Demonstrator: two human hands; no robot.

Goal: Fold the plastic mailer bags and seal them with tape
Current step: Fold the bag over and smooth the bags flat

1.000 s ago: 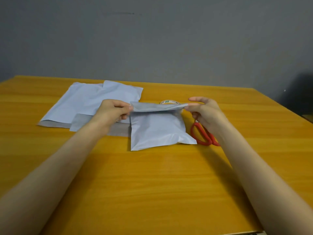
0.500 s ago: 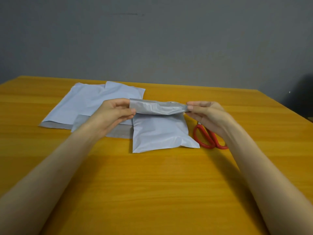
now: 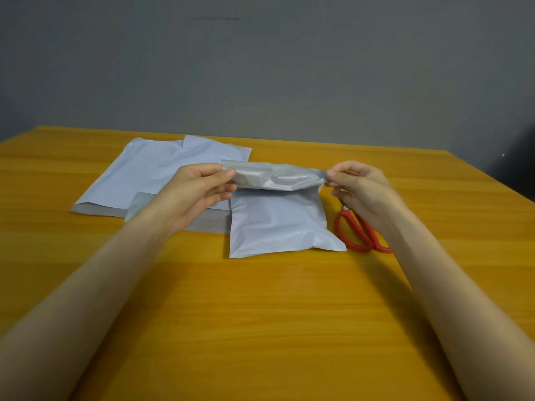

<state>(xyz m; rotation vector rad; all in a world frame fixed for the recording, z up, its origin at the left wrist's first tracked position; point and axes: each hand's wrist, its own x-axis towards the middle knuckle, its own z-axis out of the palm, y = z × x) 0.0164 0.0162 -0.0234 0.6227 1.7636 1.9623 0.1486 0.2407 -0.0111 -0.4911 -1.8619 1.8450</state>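
A pale grey-white mailer bag lies in the middle of the table with its near edge toward me. Its grey top flap is lifted and curling over toward me. My left hand pinches the flap's left corner and my right hand pinches its right corner. The tape roll is hidden behind the raised flap.
Two more flat mailer bags lie overlapped at the left rear. Red-handled scissors rest just right of the bag, partly under my right wrist. The yellow wooden table stretches toward me; a grey wall stands behind.
Both hands have raised the flap higher and rolled it toward me, so more of its grey inner side shows. The tape roll, visible a second ago, is now covered.
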